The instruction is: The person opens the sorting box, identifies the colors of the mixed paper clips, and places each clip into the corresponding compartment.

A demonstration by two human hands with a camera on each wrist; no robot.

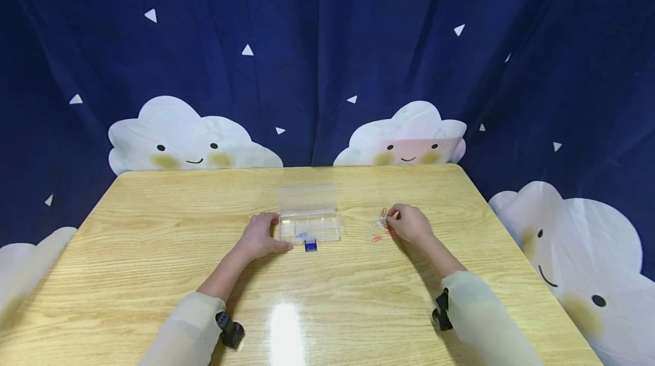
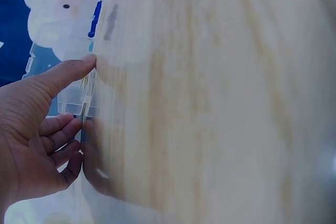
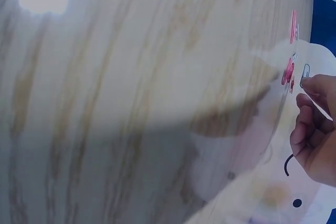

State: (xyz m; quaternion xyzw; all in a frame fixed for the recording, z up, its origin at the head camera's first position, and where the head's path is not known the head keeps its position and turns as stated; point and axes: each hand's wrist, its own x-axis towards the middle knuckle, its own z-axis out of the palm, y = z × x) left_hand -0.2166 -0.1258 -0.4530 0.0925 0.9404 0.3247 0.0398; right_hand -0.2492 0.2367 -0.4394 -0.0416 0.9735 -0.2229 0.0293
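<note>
Paper clips (image 1: 379, 228) lay bunched beneath your right hand (image 1: 409, 224), fingertips pinching one, while your relaxed left hand (image 1: 260, 235) steadied the clear compartment box (image 1: 309, 219); lifting singly would have avoided tangles.

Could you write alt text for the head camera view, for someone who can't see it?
A person's left hand rests against an open clear plastic organizer box on a wooden table, while the right hand pinches a paper clip from a small colourful pile; a dark blue cloud-print curtain hangs behind.

The head view looks forward and down over the whole desk (image 1: 153, 252). Each wrist view sits close and low beside its hand, skimming the desktop. All three views share the desk surface.
</note>
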